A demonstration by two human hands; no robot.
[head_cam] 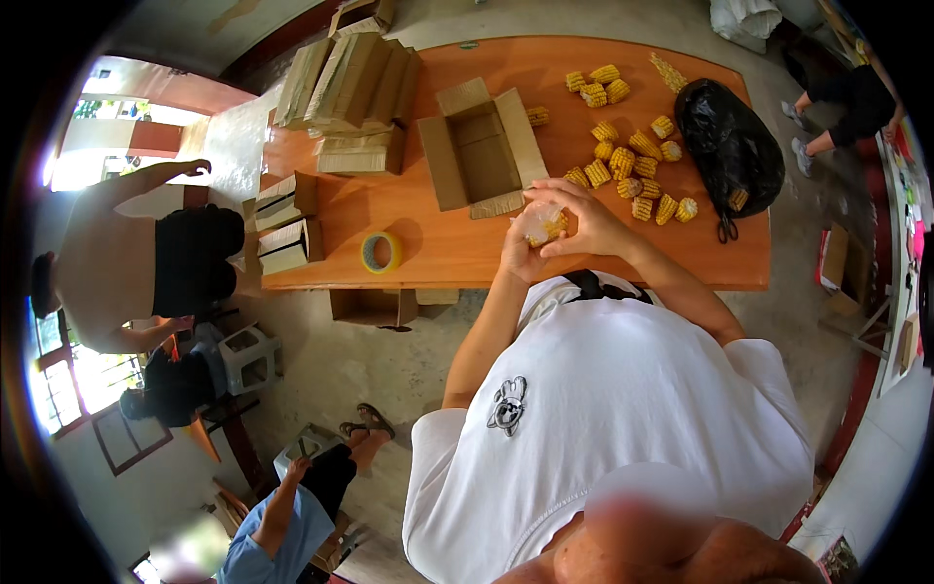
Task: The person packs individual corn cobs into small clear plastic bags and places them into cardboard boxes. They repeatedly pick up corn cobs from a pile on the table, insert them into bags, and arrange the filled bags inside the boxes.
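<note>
Just over the table's near edge, my left hand holds a piece of corn cob in clear plastic. My right hand curves around its other side, thumb against the lower end and fingers arched above. Whether those fingers grip the plastic is unclear. Beyond my hands stands an opened cardboard box, flaps spread, its visible floor bare. Cut yellow corn pieces lie loose to the right of it. A black plastic bag rests at the table's right side, with dark-handled scissors beside it.
On the wooden table, flattened cartons are stacked at the left. A tape roll and small open boxes are nearer. A carton sits below the table edge. Several people are around, one seated behind on the left.
</note>
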